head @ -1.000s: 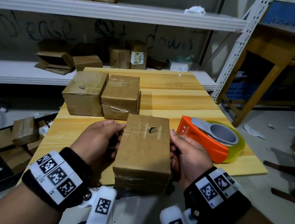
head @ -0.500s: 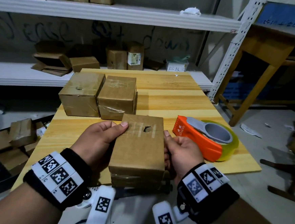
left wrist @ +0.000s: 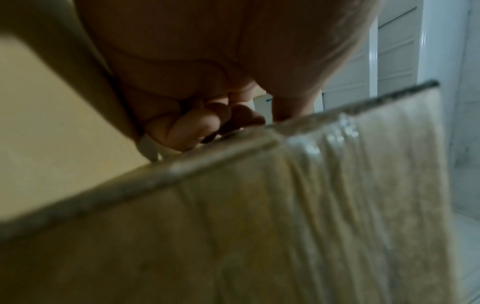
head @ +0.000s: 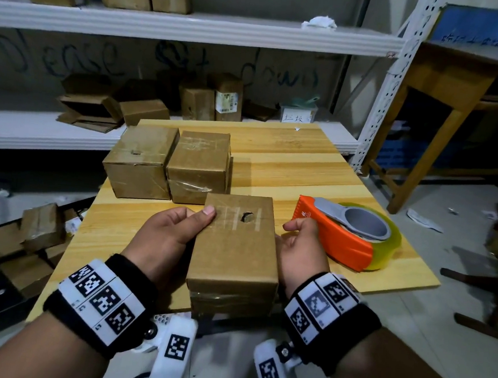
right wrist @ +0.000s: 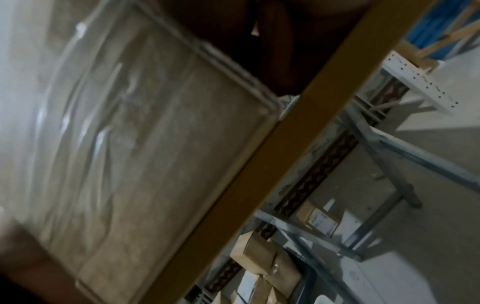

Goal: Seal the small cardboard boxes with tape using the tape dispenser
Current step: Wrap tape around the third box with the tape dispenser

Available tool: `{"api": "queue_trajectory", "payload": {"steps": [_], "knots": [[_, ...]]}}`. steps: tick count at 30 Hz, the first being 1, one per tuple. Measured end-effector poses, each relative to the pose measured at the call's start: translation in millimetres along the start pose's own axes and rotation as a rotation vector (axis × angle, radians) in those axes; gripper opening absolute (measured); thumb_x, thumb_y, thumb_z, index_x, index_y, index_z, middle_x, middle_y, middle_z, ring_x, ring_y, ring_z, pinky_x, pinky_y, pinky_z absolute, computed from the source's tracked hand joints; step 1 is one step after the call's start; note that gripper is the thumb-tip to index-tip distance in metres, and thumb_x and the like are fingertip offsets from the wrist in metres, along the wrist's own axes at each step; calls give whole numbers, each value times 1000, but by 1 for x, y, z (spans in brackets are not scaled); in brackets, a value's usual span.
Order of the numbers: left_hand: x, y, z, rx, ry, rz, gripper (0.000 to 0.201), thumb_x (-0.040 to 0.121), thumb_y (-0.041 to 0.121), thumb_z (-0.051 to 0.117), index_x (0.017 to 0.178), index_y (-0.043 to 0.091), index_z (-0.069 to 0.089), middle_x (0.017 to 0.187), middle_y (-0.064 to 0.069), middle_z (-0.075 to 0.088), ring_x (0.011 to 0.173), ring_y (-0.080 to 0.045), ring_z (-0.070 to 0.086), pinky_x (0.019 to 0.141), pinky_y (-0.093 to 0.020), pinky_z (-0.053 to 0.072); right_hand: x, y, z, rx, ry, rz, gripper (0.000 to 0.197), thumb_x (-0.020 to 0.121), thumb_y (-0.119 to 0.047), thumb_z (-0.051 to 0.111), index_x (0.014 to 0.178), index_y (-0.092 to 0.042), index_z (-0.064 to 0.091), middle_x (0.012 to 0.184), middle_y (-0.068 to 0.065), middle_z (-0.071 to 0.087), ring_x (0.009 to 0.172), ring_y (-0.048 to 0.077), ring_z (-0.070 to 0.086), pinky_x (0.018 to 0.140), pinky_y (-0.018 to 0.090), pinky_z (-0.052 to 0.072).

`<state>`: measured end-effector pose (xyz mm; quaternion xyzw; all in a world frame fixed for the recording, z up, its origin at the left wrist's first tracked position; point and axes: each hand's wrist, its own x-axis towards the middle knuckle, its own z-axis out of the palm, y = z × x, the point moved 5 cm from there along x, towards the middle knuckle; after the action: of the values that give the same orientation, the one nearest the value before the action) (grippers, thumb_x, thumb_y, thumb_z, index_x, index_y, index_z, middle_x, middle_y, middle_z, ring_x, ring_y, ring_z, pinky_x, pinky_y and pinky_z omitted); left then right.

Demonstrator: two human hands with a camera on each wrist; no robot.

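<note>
A small brown cardboard box (head: 234,247) with a hole and old tape marks on top sits at the near edge of the wooden table (head: 303,169). My left hand (head: 172,233) grips its left side, thumb laid on the top face; the left wrist view shows curled fingers (left wrist: 197,123) at the taped box (left wrist: 259,226). My right hand (head: 299,249) is beside the box's right side, its thumb lifted clear of the cardboard and its fingers hidden. The orange tape dispenser (head: 348,235) with a grey handle lies just right of that hand. The right wrist view shows the box's taped face (right wrist: 130,133).
Two more cardboard boxes (head: 142,162) (head: 199,167) stand side by side at the table's back left. White shelving (head: 195,26) with more boxes runs behind. A wooden stand (head: 446,85) is to the right, and loose boxes (head: 39,226) lie on the floor left.
My left thumb has slid further onto the box's top. My right thumb has come off the box's top edge and now sits apart from it, nearer the dispenser.
</note>
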<state>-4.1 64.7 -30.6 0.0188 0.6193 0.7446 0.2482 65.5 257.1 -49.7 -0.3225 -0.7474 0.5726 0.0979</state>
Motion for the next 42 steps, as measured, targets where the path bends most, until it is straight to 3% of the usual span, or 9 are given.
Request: {"api": "queue_trajectory", "payload": {"steps": [6,9,14,17,19,23,31,37,42], "knots": [[-5,9,-7,-35,59,41,37,101,46,58,105,9,63,92,-19,69,76,-31,71,56,-39,58,-4,-12,-11,168,84,-75,18,102,-32,65,119,-27,62,95,-4,70,84,15,69,85,39,55],[-2,15,-13,-4,108,116,51,90,59,60,116,17,71,113,-13,73,108,-36,70,89,-52,56,-10,-29,-7,235,11,-150,44,101,-49,59,133,-19,61,110,-7,72,100,10,68,90,33,53],[-1,8,3,-65,-11,67,52,99,54,54,132,15,67,123,-16,75,113,-35,73,93,-52,58,-6,-32,24,236,-228,-34,139,37,-111,48,152,-33,49,152,-5,58,139,23,55,119,52,39],[2,7,8,72,-15,124,59,94,61,62,137,21,64,126,-11,74,113,-31,72,103,-50,54,-8,-35,29,290,-272,14,104,66,-90,66,148,-28,55,141,-2,66,126,25,65,111,52,50],[3,9,9,159,0,165,33,101,49,60,127,29,63,115,-2,76,98,-19,75,82,-32,61,-7,-33,32,322,-284,18,48,92,-51,72,131,-24,65,118,3,77,106,28,75,98,52,59],[5,8,13,77,-72,128,23,105,7,54,124,15,65,108,-19,77,78,-20,76,60,-27,59,-5,-32,34,288,-291,5,20,99,-31,69,118,-25,69,110,6,78,101,30,76,93,55,61],[4,7,9,19,3,141,25,103,6,54,111,23,71,96,-5,82,74,-15,76,57,-23,58,-6,-27,25,395,-313,72,16,105,-21,61,117,-21,71,100,4,78,79,18,76,55,24,59],[2,6,0,54,78,127,23,104,20,57,119,25,72,95,-3,80,79,-17,76,61,-29,59,-4,-24,17,358,-252,117,38,102,-26,58,72,-30,82,97,8,79,94,30,76,89,49,62],[5,5,6,146,99,147,57,83,48,74,130,18,59,114,-9,75,92,-21,76,71,-35,59,-6,-31,20,265,-265,25,46,95,-59,64,123,-23,67,110,-3,74,97,17,72,81,31,58]]}}
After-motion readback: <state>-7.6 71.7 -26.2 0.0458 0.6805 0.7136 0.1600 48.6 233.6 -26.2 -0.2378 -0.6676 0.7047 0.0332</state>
